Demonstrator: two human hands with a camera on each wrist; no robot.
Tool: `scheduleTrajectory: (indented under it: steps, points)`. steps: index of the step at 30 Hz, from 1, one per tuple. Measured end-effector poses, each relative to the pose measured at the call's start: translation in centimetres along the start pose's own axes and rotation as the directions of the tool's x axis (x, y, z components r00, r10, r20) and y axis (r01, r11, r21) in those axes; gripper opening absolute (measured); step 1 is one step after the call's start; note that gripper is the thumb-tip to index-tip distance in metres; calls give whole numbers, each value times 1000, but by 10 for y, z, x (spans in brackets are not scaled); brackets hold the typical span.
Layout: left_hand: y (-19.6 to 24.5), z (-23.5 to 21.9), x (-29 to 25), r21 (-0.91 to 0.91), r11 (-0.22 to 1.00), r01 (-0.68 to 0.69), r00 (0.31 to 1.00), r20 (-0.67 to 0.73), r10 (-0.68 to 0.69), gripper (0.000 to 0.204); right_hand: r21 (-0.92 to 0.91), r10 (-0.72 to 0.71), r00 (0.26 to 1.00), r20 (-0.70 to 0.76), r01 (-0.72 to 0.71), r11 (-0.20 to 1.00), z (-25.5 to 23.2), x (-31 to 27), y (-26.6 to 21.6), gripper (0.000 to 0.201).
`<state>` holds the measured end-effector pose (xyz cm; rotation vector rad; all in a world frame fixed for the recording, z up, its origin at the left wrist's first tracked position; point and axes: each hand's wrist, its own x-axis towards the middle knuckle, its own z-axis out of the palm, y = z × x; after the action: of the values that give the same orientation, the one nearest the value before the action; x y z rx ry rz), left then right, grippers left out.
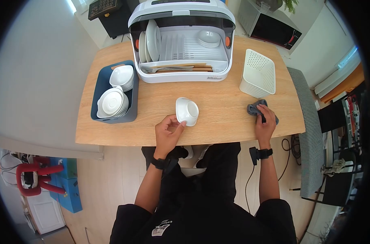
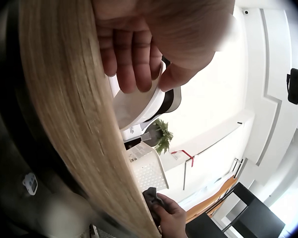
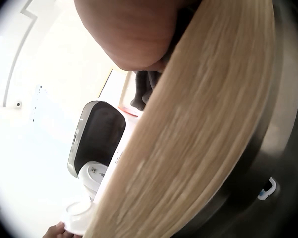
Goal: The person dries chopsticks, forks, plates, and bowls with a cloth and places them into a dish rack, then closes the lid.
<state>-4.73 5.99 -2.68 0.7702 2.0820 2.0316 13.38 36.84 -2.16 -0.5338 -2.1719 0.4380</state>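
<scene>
- On the near half of the surface (image 1: 217,126), left of centre, the white bowl (image 1: 181,112) is tilted, foot outward; contact with the surface cannot be confirmed.
- Left grip (image 1: 166,133): pinches the bowl rim between thumb and fingers, probably to steady it while exposing the outer wall.
- Right grip (image 1: 266,122): curls over the dark cloth (image 1: 253,109), apparently keeping it bunched, near the white basket (image 1: 250,90).
- Blue bin (image 1: 132,115): contains stacked bowls (image 1: 122,77); nesting likely saves room.
- Dish cabinet (image 1: 181,77): holds plates (image 1: 153,40) on edge, likely separated by the rack's slots; utensils (image 1: 181,68) lie along the front.
</scene>
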Motion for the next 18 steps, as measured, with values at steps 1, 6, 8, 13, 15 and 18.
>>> scheduleTrajectory:
  steps: [1, 6, 8, 13, 15, 18]
  points:
    - [0, 0, 0, -1, 1000, 0, 1000, -2, 0, 22, 56, 40, 999, 23, -42, 998, 1, 2, -8, 37]
    - [-4, -1, 0, -63, 998, 28, 1000, 13, -27, 21, 302, -97, 992, 79, 69, 951, 23, 21, -76, 36]
    - [-4, -1, 0, -86, 996, 38, 999, 21, -37, 21, 356, -199, 975, 97, 153, 922, 35, 29, -107, 37]
    - [-10, -3, -1, -119, 991, 61, 996, 72, -52, 20, 460, -406, 904, 129, 308, 833, 65, 31, -157, 40]
    - [-19, -8, -2, -27, 998, 52, 986, 160, -47, 20, 478, -445, 886, 129, 337, 811, 73, 30, -166, 40]
    - [-11, -11, -1, -125, 989, 75, 981, 188, -50, 19, 463, -476, 874, 98, 383, 799, 79, 29, -169, 40]
